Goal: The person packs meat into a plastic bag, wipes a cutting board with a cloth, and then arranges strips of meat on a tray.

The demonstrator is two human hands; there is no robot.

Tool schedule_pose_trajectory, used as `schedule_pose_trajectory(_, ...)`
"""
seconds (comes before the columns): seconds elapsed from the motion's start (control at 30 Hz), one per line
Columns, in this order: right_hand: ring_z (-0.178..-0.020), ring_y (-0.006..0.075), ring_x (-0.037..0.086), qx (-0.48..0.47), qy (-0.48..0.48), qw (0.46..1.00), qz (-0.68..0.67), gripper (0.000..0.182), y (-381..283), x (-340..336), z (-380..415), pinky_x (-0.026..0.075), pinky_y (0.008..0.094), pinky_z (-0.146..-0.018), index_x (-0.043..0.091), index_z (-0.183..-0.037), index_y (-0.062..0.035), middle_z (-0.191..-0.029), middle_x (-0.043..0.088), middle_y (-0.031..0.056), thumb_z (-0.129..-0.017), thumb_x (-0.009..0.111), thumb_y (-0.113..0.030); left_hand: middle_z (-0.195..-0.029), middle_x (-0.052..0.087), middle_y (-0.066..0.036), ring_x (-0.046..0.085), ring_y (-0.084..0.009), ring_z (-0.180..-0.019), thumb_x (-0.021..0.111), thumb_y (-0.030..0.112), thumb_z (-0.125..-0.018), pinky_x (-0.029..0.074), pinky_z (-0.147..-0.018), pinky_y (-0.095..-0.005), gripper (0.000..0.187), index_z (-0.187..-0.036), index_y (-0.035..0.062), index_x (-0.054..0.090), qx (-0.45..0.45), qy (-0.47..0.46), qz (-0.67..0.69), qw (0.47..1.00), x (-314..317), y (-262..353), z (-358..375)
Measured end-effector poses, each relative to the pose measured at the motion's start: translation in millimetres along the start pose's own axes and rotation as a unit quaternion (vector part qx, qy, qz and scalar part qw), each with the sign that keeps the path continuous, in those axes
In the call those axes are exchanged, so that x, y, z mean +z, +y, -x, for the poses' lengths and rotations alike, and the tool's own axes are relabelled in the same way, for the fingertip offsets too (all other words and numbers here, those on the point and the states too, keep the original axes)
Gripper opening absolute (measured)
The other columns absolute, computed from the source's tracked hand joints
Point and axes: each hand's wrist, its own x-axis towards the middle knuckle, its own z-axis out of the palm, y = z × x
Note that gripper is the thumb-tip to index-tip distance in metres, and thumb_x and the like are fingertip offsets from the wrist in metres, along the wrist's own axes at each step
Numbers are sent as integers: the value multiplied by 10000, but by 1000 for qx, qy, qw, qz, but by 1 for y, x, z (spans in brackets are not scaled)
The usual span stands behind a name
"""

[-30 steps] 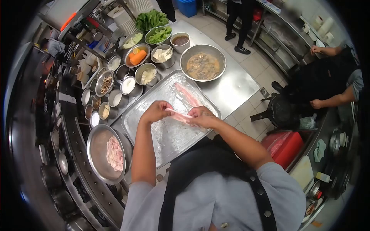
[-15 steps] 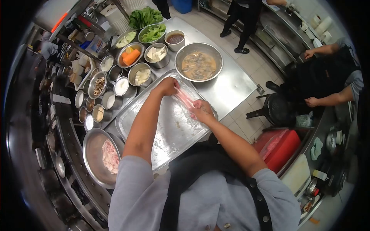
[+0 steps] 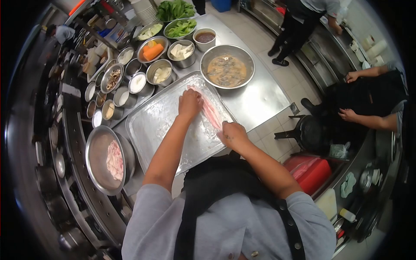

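Observation:
A long pink-and-white strip of meat (image 3: 211,113) lies slantwise on the right side of a metal tray (image 3: 145,130). My left hand (image 3: 190,104) is closed at the strip's upper left part, fingers curled over the tray. At the strip's lower right end, my right hand (image 3: 233,135) pinches it near the tray's right edge. The fingertips of both hands are partly hidden. White smears show on the tray. To the left stands a steel bowl (image 3: 96,167) with several pieces of pale pink meat (image 3: 115,161) in it.
Behind the tray stands a bowl of brownish liquid with pieces (image 3: 227,70). Containers of carrots (image 3: 153,52), leafy greens (image 3: 181,28), white chunks (image 3: 182,50) and powder (image 3: 138,82) crowd the back left. Another person (image 3: 368,95) stands at the right, one more (image 3: 303,26) farther back.
The meat strip, raised and stretched between both hands before, now lies lower along the tray. My hands have moved slightly down and farther apart. The camera view has shifted a little.

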Motion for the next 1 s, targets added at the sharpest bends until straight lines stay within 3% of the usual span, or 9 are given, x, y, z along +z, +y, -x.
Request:
schedule_pose_trajectory(0.13,-849,389,640,-106,-5,994,28,319,8,2,10,490,488,-738,575,-979,8,-875,665,208,-817,685,-243,-1012,626,-171,585,-337,-949,670,190,-768,482,-806,-463,161,-836,44,678,2,14,12,1000,23,-12,6)
schedule_pose_trajectory(0.23,-846,385,642,-94,-75,992,34,350,3,-3,9,491,482,-739,596,-1035,4,-876,667,199,-823,685,-261,-1024,605,-152,562,-355,-985,745,158,-744,454,-898,-416,318,-1026,37,660,44,106,102,988,-26,3,30)
schedule_pose_trajectory(0.37,-840,385,642,-111,-74,991,11,363,-26,-16,16,489,476,-731,625,-1053,-13,-810,662,189,-824,697,-284,-1037,582,-113,586,-269,-918,759,207,-780,506,-755,-357,281,-1008,79,657,64,162,118,978,-130,-14,69)
schedule_pose_trajectory(0.5,-726,341,636,-147,-62,987,-7,356,-81,-23,16,482,429,-674,644,-1044,-20,-696,630,153,-827,709,-295,-971,635,-112,626,-280,-868,760,192,-759,514,-729,-374,231,-928,63,671,-105,173,102,974,-242,-106,124)
schedule_pose_trajectory(0.57,-684,323,629,-161,-63,985,-10,357,-116,-20,18,477,410,-650,642,-1050,-19,-669,617,140,-831,709,-293,-1010,660,-119,642,-267,-886,773,172,-726,512,-749,-367,247,-922,55,679,-221,91,44,970,-287,-156,162)
schedule_pose_trajectory(0.77,-631,271,610,-247,-109,958,-101,350,-229,20,17,469,375,-609,650,-1053,-34,-661,609,103,-847,693,-314,-1146,643,-144,624,-276,-1018,792,222,-693,505,-860,-380,534,-1175,66,624,-193,-201,6,960,-264,-254,233)
schedule_pose_trajectory(0.83,-629,267,608,-269,-115,952,-90,349,-262,39,13,469,370,-609,650,-1050,-35,-661,606,102,-848,689,-318,-1088,666,-164,635,-323,-986,741,176,-711,499,-856,-386,414,-1099,53,667,-62,-193,-41,978,-224,-281,240)
schedule_pose_trajectory(0.9,-627,263,605,-289,-116,947,-82,349,-291,52,10,470,364,-609,651,-1047,-37,-661,603,101,-850,686,-322,-995,691,-178,650,-337,-973,719,142,-707,502,-850,-395,380,-1077,60,694,-141,-214,-21,966,-234,-266,230)
schedule_pose_trajectory(1.0,-626,255,604,-272,-129,948,-103,347,-318,58,7,472,363,-610,652,-1045,-40,-664,603,96,-845,688,-322,-846,702,-149,684,-281,-852,691,134,-713,517,-775,-385,270,-958,26,717,-82,-188,-8,979,-262,-266,225)
